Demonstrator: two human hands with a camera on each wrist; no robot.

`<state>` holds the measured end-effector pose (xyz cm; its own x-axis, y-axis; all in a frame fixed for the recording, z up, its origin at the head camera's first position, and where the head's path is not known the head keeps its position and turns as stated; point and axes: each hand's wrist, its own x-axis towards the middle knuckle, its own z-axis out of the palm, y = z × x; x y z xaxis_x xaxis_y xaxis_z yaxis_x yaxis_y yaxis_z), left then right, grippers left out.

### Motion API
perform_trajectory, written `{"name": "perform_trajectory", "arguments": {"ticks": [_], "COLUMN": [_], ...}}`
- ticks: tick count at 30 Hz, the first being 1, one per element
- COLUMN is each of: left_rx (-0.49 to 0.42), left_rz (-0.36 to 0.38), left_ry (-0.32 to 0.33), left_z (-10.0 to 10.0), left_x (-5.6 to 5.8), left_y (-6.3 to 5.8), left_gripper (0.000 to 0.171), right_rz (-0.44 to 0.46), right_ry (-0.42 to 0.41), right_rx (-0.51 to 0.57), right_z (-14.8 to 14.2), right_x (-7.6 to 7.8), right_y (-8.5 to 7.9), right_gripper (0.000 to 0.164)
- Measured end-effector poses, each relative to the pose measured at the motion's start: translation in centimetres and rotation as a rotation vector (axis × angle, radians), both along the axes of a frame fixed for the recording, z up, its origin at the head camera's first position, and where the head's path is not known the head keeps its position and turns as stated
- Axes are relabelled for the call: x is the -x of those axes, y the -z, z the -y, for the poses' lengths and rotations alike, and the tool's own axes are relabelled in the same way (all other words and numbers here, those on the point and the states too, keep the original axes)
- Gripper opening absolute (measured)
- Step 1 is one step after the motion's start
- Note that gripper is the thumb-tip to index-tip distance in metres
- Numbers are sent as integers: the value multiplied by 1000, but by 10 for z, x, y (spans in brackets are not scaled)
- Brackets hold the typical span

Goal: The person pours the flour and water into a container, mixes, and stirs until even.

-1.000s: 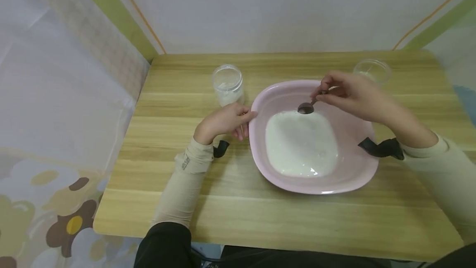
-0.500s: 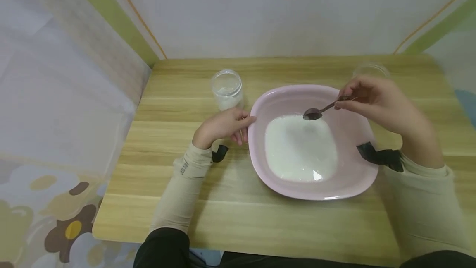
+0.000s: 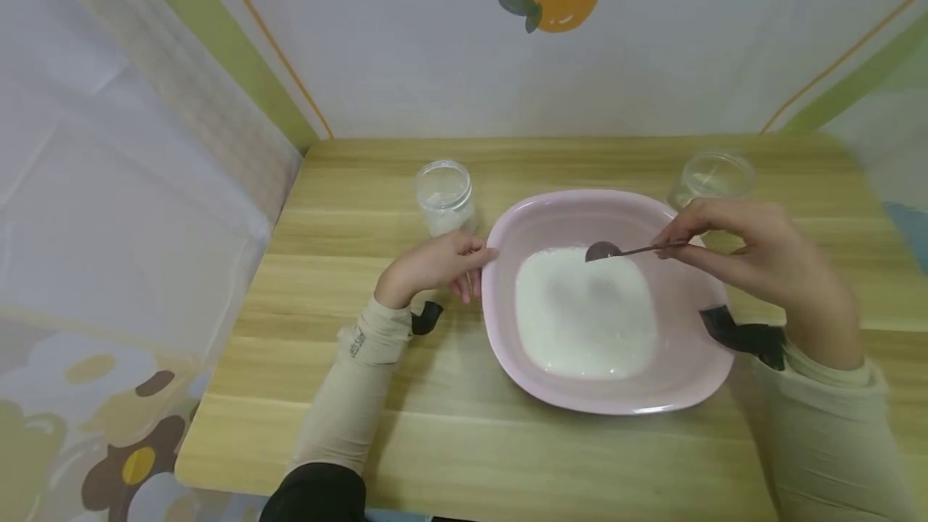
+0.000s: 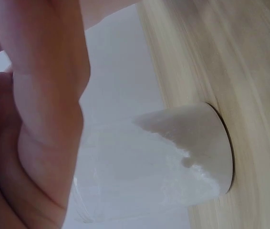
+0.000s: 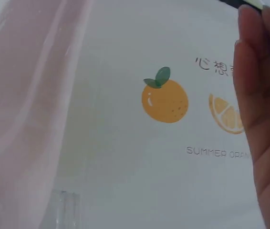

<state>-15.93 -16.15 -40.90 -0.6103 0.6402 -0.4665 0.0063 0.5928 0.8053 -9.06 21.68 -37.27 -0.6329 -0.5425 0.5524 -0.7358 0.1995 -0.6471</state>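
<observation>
A pink basin (image 3: 602,220) stands on the table in the head view, with milky white liquid (image 3: 587,321) in its bottom. My left hand (image 3: 435,264) holds the basin's left rim, thumb on the edge and fingers outside. Between thumb and fingertips, my right hand (image 3: 754,252) pinches the end of a small dark spoon (image 3: 603,251); its bowl hangs over the liquid. In the right wrist view, only a bit of the spoon's dark handle shows at the fingertips. Behind my left hand stands a clear jar (image 3: 445,196) partly filled with white powder (image 4: 192,143).
Another clear container (image 3: 718,176) stands behind the basin's right side, partly covered by my right hand. The wooden table (image 3: 580,457) meets a white wall covering (image 3: 406,47) with a printed orange at the back.
The right hand has shifted right, and the spoon has turned to lie nearly level, its bowl still over the basin. The left hand stays at the rim. The head view has tilted upward.
</observation>
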Motion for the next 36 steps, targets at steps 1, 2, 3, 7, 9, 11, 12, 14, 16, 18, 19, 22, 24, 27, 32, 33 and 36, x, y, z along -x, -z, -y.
{"name": "perform_trajectory", "arguments": {"ticks": [1,2,3,7,9,11,12,14,16,18,19,22,24,27,32,33,36], "left_rx": [-1,-3,-5,-12,-11,-10,-9,-5,0,4,3,7,6,1,-4,-4,-3], "left_rz": [-1,-2,0,-3,-9,-21,-28,-36,-39,-42,-44,-54,-59,-77,-101,-105,-113], "left_ry": [-1,0,2,16,20,21,22,20,18,17,17,21,22,16,-2,-3,-7], "left_z": [-1,-2,-2,-5,-4,-3,-1,2,6,9,10,13,14,15,21,23,28], "left_x": [1,2,4,9,10,12,12,13,14,16,16,17,17,16,15,15,14], "left_y": [0,1,2,4,4,3,2,0,-2,-2,-2,-2,-4,-7,-11,-12,-12], "left_gripper": [34,34,34,34,34,35,35,35,35,35,35,34,33,31,30,30,30], "right_rz": [-20,-30,-44,-68,-69,-76,-79,-91,-87,-76,-77,-66,-65,-44,60,74,86], "right_ry": [-5,-1,0,-6,-11,4,1,-9,-7,12,30,51,38,40,1,-23,-62], "right_rx": [-18,-48,-77,-121,-130,-166,-166,-137,-120,-155,-198,-277,-227,-101,191,253,360], "right_z": [0,-1,-2,-4,-3,-1,0,4,6,7,8,8,8,6,6,7,10], "right_x": [2,3,5,8,9,10,11,14,15,15,15,16,17,16,18,19,22], "right_y": [2,4,5,8,8,7,7,5,0,-4,-5,-4,-4,-7,-8,-8,-6], "right_gripper": [32,32,33,34,33,34,33,33,34,18,9,9,8,27,35,36,35]}}
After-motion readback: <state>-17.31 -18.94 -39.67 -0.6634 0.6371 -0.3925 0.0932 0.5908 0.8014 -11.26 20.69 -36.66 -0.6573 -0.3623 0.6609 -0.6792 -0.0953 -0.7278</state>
